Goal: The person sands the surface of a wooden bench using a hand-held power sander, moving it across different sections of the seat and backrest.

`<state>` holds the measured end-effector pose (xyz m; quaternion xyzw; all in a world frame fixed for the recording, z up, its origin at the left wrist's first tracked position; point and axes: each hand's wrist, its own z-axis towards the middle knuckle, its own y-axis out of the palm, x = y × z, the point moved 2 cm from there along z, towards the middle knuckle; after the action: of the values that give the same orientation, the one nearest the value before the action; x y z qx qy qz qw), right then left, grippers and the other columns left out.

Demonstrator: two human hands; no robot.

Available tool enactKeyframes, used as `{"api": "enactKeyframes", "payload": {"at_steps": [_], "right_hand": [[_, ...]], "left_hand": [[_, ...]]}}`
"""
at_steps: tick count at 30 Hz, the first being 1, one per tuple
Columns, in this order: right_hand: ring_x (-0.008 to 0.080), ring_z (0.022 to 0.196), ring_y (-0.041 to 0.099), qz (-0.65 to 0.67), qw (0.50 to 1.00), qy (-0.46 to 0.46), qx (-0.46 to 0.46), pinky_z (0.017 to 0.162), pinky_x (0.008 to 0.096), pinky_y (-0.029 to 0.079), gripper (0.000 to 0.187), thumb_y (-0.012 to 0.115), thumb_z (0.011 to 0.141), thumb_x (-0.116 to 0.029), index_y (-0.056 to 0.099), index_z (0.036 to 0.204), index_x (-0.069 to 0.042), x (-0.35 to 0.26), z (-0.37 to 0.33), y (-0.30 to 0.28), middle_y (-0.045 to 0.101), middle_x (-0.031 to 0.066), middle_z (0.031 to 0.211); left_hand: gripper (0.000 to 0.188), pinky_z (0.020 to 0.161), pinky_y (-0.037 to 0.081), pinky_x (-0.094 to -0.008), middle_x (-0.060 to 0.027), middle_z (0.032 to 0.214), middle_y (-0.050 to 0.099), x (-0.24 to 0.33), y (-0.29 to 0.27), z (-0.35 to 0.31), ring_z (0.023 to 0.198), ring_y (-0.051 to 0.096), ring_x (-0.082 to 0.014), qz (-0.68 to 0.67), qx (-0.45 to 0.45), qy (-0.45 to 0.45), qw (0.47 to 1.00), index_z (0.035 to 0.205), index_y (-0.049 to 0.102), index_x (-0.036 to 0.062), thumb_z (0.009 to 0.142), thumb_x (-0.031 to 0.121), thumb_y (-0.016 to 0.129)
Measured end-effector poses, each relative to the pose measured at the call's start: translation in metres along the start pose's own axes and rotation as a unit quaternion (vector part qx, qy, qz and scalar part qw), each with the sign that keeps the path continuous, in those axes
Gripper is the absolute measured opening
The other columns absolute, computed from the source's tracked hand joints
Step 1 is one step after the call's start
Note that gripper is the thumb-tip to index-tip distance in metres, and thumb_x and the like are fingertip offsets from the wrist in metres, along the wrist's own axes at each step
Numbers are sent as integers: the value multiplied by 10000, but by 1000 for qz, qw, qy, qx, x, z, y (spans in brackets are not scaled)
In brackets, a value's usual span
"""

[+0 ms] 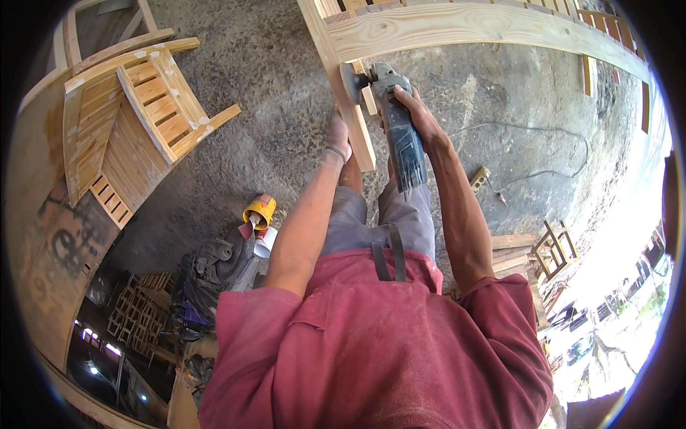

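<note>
My right hand [420, 114] is wrapped around the body of a blue-grey angle grinder [404, 146], near its head. The grinder's round disc [352, 83] stands on edge against the right side of a pale wooden leg [351, 118]. That leg belongs to a slatted wooden piece of furniture [457, 30] stretching across the top of the view. On the leg's left side, my left hand [339, 134] grips it low down; its fingers are partly hidden behind the wood.
Another slatted wooden piece [136, 114] is at the left. A yellow container [260, 209] and a dark bag [204, 279] sit on the rough concrete floor [257, 107]. To the right lie a cable [587, 146], a socket block [480, 179] and stacked boards [511, 250].
</note>
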<state>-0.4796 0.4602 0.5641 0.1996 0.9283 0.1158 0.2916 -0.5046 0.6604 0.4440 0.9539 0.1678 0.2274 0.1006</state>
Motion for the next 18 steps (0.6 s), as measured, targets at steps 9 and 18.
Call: {"api": "enactKeyframes", "payload": {"at_steps": [9, 18], "right_hand": [[197, 732, 663, 31, 999, 22, 15, 603, 323, 588, 733, 607, 950, -495, 284, 1457, -76, 25, -43, -9, 594, 150, 1010], [192, 813, 648, 59, 993, 88, 55, 674, 333, 582, 677, 609, 962, -434, 308, 1454, -80, 91, -103, -37, 587, 132, 1069]], "left_hand": [[790, 1191, 220, -390, -148, 1582, 295, 86, 11, 3, 1422, 325, -252, -25, 74, 79, 994, 1552, 230, 25, 1016, 602, 294], [803, 1200, 237, -379, -144, 1599, 273, 82, 24, 35, 1452, 297, -253, 165, -34, 80, 982, 1554, 229, 25, 1014, 595, 395]]}}
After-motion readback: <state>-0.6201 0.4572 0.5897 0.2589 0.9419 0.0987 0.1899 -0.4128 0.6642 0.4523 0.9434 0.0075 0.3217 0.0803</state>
